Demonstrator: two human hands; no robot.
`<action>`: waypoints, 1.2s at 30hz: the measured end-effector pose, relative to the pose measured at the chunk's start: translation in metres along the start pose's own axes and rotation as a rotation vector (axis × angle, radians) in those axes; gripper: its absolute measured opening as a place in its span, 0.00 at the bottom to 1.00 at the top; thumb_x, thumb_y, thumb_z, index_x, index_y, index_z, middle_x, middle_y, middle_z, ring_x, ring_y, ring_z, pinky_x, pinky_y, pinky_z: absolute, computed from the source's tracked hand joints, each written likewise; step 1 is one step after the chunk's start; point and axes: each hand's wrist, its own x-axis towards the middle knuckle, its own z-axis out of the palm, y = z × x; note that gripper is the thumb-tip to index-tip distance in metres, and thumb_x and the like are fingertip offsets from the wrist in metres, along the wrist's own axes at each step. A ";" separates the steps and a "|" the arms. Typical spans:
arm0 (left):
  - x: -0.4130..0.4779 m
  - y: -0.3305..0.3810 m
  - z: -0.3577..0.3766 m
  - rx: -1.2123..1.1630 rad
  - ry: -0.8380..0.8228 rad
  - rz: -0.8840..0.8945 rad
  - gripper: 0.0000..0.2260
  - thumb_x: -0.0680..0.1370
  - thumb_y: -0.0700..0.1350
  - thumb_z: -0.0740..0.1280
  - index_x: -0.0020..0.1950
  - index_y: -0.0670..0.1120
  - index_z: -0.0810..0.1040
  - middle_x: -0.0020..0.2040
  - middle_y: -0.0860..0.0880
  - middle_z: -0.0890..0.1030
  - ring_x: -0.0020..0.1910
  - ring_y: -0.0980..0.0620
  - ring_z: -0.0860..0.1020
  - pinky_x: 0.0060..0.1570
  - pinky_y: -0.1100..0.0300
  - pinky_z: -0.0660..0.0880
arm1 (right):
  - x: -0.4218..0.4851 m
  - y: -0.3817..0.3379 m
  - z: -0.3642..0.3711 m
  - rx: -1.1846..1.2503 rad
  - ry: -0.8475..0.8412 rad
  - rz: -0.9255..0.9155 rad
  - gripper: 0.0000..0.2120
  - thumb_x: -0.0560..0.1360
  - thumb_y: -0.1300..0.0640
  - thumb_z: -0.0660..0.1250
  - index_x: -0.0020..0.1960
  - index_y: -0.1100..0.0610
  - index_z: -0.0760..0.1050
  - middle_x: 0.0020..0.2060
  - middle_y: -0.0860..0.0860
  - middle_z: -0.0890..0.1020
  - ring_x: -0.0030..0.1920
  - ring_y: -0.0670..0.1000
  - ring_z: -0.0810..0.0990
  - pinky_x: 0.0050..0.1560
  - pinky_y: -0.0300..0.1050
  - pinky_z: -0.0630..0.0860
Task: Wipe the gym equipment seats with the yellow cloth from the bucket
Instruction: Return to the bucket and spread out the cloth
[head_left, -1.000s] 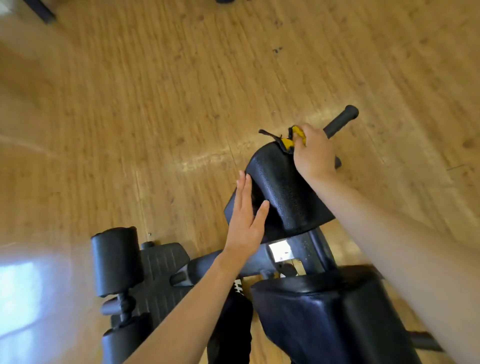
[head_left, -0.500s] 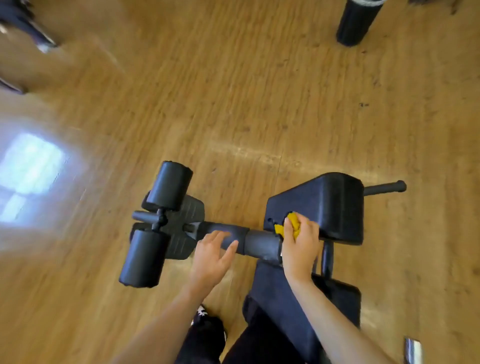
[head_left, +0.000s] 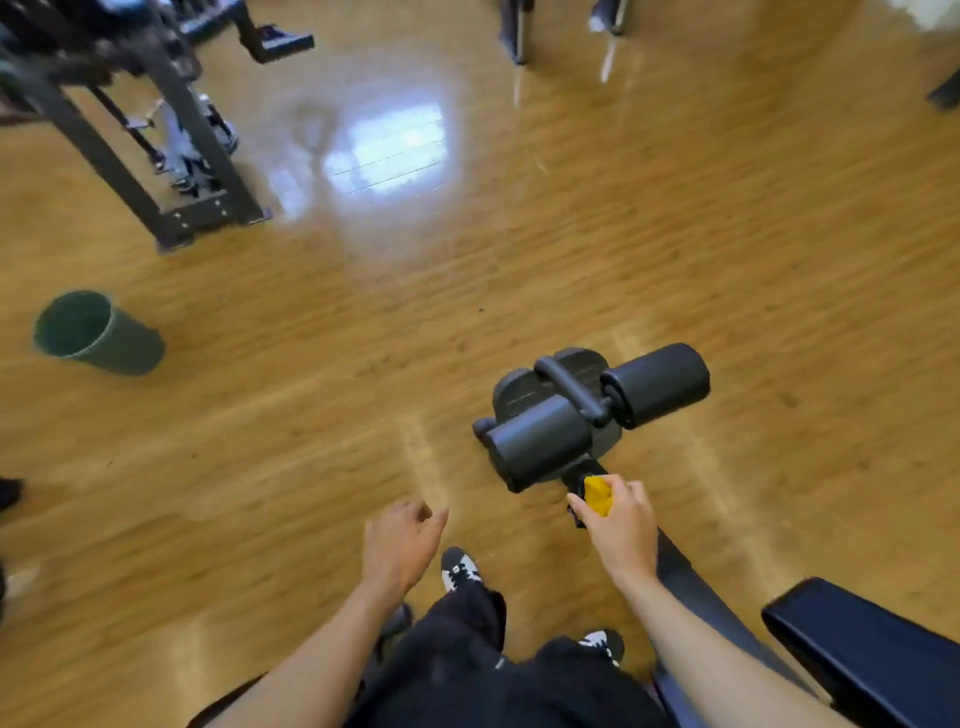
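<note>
Wooden floor (head_left: 571, 249), glossy. A dark steel rack (head_left: 156, 171) stands at its far left. Black bench seat pad (head_left: 857, 639) at the near right, with two foam rollers (head_left: 540, 447) ahead of it. Green bucket (head_left: 98, 335) on the floor, well left of the bench. Left hand (head_left: 400, 551) hangs free, fingers loosely curled on nothing. Right hand (head_left: 623, 530) pinches the bunched yellow cloth (head_left: 597, 496) between fingers and thumb, just behind the rollers.

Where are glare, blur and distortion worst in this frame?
Head view: a bright glare patch whitens the floor upper centre; the rack at top left is smeared by motion blur; its boards bow toward the edges from the wide lens; the right hand and yellow cloth look fairly sharp.
</note>
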 end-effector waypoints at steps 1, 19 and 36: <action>0.003 -0.016 -0.010 -0.014 0.010 -0.051 0.25 0.77 0.68 0.53 0.43 0.50 0.79 0.42 0.54 0.79 0.44 0.51 0.76 0.50 0.52 0.68 | 0.003 -0.018 0.009 -0.019 -0.012 -0.032 0.15 0.73 0.40 0.73 0.51 0.47 0.73 0.47 0.46 0.72 0.43 0.46 0.74 0.41 0.45 0.76; 0.036 -0.177 -0.115 -0.329 0.246 -0.547 0.19 0.83 0.62 0.59 0.42 0.50 0.77 0.41 0.53 0.80 0.42 0.50 0.78 0.52 0.50 0.76 | 0.089 -0.266 0.162 -0.301 -0.350 -0.466 0.20 0.75 0.43 0.72 0.60 0.54 0.76 0.50 0.48 0.72 0.47 0.48 0.71 0.45 0.46 0.69; 0.139 -0.288 -0.206 -0.667 0.444 -0.929 0.14 0.81 0.62 0.61 0.44 0.55 0.78 0.42 0.56 0.81 0.43 0.54 0.79 0.47 0.50 0.80 | 0.199 -0.512 0.305 -0.425 -0.606 -0.622 0.17 0.76 0.44 0.72 0.58 0.53 0.76 0.47 0.49 0.74 0.45 0.49 0.72 0.36 0.43 0.65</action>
